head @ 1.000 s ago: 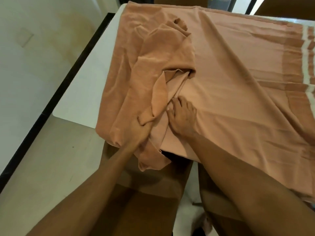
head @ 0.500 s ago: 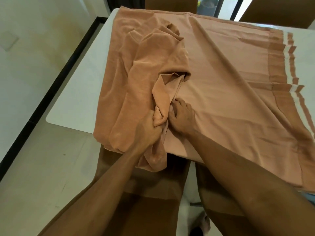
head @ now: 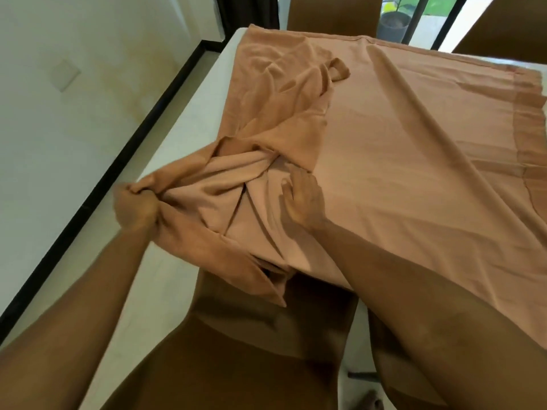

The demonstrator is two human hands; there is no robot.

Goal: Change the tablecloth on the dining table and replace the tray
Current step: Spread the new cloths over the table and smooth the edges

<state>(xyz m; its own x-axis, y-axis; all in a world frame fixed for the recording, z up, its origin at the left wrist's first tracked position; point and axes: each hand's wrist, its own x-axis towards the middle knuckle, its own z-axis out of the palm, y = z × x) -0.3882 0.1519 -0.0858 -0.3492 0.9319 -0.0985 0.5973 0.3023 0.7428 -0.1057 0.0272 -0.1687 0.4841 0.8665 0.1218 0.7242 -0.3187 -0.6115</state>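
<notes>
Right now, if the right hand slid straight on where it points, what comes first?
The right hand would likely meet bunched folds of the tablecloth at its fingertips.

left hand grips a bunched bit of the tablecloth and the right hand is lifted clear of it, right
Not quite. The head view shows the right hand resting on the tablecloth, not lifted clear. The left hand does grip a bunched bit of it.

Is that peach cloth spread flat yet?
Only partly: the cloth lies flat on the table at right, but its left corner is bunched in the left hand.
</notes>
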